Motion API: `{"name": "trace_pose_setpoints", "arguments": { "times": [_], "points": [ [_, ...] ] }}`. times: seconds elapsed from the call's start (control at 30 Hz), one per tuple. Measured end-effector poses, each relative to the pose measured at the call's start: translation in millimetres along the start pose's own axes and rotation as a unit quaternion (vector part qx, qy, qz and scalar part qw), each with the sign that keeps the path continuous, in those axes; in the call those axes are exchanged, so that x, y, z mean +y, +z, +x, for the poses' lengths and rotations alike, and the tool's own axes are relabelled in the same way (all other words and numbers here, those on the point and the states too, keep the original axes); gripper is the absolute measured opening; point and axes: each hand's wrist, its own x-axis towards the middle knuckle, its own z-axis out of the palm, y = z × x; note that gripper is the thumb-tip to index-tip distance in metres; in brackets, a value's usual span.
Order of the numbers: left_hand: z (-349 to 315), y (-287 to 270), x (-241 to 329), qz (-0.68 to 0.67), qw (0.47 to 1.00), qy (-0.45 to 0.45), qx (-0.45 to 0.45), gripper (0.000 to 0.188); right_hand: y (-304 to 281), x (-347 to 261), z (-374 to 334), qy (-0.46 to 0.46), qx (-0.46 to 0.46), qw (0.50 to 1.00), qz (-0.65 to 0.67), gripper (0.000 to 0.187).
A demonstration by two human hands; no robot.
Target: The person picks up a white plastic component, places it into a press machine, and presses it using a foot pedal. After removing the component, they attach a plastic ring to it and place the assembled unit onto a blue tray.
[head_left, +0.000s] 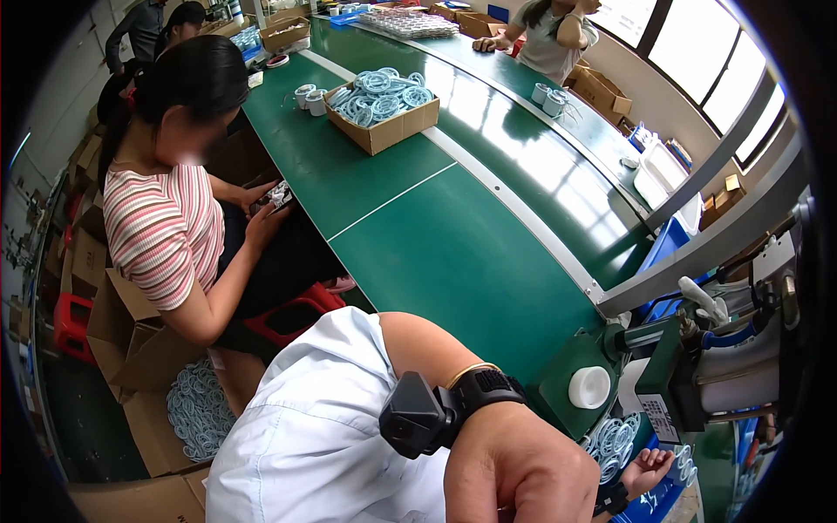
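Note:
My left hand (523, 466) is large at the lower middle, with a black strap and small camera (418, 414) on its wrist. Its knuckles are bent and its fingers curl down past the lower edge, so anything in them is hidden. Farther right, my right hand (647, 472) lies half open, palm partly up, with loosely bent fingers and nothing plainly held. Beside it are light-blue clear plastic rings (613, 444) and a few more rings (685, 465) just beyond the fingertips. A blue bin (654, 504) shows under this hand.
A green bench machine (649, 383) with a white round knob (589, 388) stands at right. On the green table (453, 244) sits a cardboard box of blue rings (384, 131). A seated person (166, 235) works at left near another carton of rings (199, 410). Another person (549, 39) sits across.

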Motion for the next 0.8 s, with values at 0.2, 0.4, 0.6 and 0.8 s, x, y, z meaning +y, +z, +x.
{"name": "trace_pose_setpoints", "arguments": {
  "times": [0.2, 0.4, 0.6, 0.8],
  "points": [
    [10, -2, 3, 0.021, 0.999, 0.023, 0.018, 0.027, 13, 4, -7, -0.011, 0.007, 1.0, -0.02, 0.034],
    [9, 5, 12, 0.025, 0.998, -0.028, 0.048, 0.031, -30, 1, 21, -0.033, -0.067, 0.997, 0.019, 0.019],
    [2, -4, 5, 0.003, 1.0, -0.01, -0.02, 0.029, -31, 3, 23, -0.028, -0.059, 0.998, 0.02, 0.019],
    [-3, -7, 3, -0.095, 0.995, -0.038, -0.014, 0.029, -34, 2, 22, -0.026, -0.059, 0.998, 0.019, 0.019]
  ]
}}
